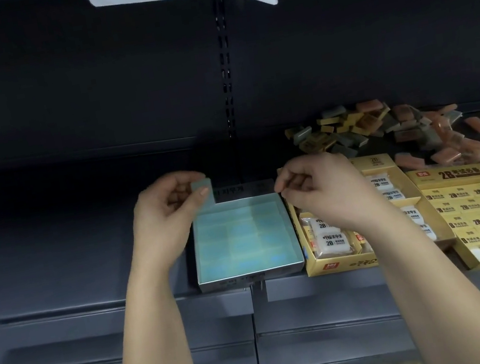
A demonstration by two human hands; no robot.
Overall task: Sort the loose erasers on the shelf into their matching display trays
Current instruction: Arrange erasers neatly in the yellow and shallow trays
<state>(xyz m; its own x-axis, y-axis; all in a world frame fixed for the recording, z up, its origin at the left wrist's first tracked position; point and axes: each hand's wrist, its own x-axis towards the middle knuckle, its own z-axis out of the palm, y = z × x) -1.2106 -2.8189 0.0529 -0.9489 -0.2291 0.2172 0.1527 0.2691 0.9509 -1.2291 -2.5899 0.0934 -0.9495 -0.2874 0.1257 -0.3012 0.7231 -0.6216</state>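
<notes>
Standing roughly upright, the eraser (202, 184) is pinched in the left hand (162, 217) over the tray (249, 275), while the right hand (313, 191) is curled, its hold unclear.

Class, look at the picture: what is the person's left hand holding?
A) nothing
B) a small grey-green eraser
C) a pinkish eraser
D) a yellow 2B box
B: the left hand pinches a small grey-green eraser above the back left corner of the pale blue tray.
</notes>
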